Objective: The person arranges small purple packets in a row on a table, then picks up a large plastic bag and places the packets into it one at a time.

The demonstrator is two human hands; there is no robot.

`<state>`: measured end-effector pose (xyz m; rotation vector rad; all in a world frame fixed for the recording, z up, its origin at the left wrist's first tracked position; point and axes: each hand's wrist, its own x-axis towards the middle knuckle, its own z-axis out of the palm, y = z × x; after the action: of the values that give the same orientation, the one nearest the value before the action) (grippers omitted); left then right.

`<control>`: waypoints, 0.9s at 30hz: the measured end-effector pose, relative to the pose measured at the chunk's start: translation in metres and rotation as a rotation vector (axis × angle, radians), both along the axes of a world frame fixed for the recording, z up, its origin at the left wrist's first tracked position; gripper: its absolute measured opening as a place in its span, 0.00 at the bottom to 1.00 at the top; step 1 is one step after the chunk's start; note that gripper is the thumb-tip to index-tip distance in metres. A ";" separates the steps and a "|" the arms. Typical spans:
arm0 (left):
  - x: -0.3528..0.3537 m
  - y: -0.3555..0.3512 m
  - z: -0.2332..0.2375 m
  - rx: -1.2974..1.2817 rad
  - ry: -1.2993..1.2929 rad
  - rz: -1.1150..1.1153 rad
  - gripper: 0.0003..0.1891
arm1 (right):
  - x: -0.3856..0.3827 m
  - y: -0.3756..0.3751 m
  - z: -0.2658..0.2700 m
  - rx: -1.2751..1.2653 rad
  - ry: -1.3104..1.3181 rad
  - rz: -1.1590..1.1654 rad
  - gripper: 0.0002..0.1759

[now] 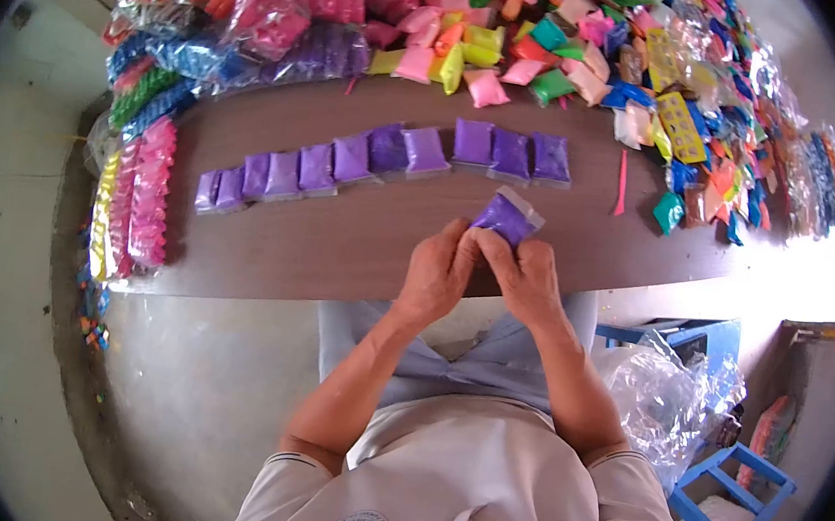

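Note:
Both my hands meet at the table's near edge around one small purple packet (505, 217) in clear plastic. My left hand (437, 270) pinches its lower left part, and my right hand (527, 271) grips the lower right, thumbs close together. The packet tilts, its clear top edge pointing away to the upper right. Beyond my hands, several similar purple packets lie in a slightly curved row; one of them, a lighter purple packet (425, 151), is near the middle. A darker purple packet (551, 158) ends the row on the right.
Bundled packets in pink, a pink strip bundle (152, 193) among them, fill the table's left end. A heap of loose coloured packets (484, 88) covers the back and right. A thin pink strip (622, 183) lies on the brown table (309, 240). Clear plastic (650, 398) and a blue stool (731, 502) are at lower right.

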<state>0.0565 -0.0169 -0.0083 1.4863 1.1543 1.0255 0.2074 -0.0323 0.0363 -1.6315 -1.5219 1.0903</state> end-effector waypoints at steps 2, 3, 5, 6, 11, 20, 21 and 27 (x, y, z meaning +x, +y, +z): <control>-0.002 0.001 0.006 -0.010 0.075 -0.082 0.18 | -0.001 -0.002 -0.008 0.172 0.220 -0.060 0.21; -0.001 0.001 0.009 -0.005 0.026 -0.098 0.19 | -0.001 0.000 -0.014 0.249 0.295 -0.049 0.20; -0.002 0.004 0.004 -0.017 -0.010 -0.108 0.19 | 0.011 0.000 -0.005 0.069 0.299 0.008 0.20; -0.003 0.006 0.003 -0.025 -0.055 -0.138 0.19 | 0.016 0.001 -0.001 -0.106 0.288 0.048 0.20; -0.004 0.002 0.006 -0.073 -0.109 -0.169 0.19 | 0.004 0.005 -0.027 0.087 0.348 -0.093 0.22; -0.006 0.001 0.006 -0.012 0.026 -0.170 0.18 | 0.023 -0.002 -0.010 0.152 0.355 0.047 0.17; -0.004 -0.001 0.010 0.071 0.137 -0.145 0.16 | 0.036 -0.002 -0.009 0.092 0.212 0.052 0.16; 0.003 -0.005 0.018 0.065 0.102 -0.082 0.12 | 0.114 0.047 0.011 0.472 -0.317 -0.171 0.18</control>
<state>0.0594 -0.0223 0.0093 1.6393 1.1307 0.9485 0.3216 0.0149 0.0475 -1.6026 -1.6442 0.3494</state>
